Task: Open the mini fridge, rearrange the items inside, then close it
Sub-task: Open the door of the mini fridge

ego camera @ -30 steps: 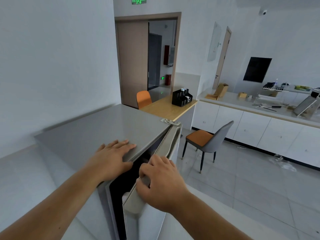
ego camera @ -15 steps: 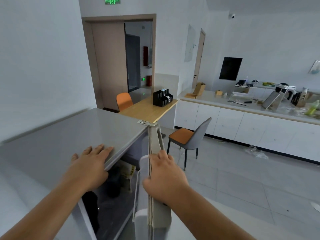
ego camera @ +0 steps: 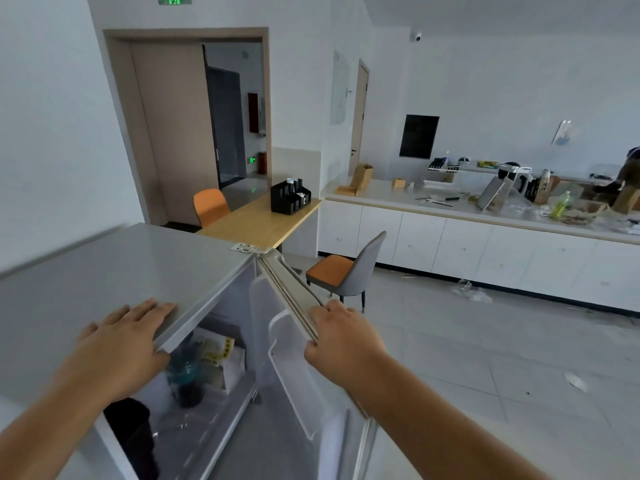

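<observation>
The grey mini fridge (ego camera: 104, 271) stands below me with its door (ego camera: 294, 368) swung wide to the right. My left hand (ego camera: 121, 344) lies flat on the fridge top near its front edge, fingers spread. My right hand (ego camera: 341, 344) grips the top edge of the door. Inside I see a dark teal bottle (ego camera: 183, 375), a white packet with yellow print (ego camera: 221, 355) behind it, and a black item (ego camera: 133, 434) at the lower left, partly hidden by my left arm.
A grey chair with an orange seat (ego camera: 346, 268) stands just beyond the door. A wooden table (ego camera: 259, 220) carries a black organiser (ego camera: 289, 197), with an orange chair (ego camera: 209, 206) beside it. White cabinets under a cluttered counter (ego camera: 485, 216) run along the right.
The door has swung from a narrow crack to wide open, pulled rightward by my right hand. The fridge's contents have come into sight. My left hand stayed on the top.
</observation>
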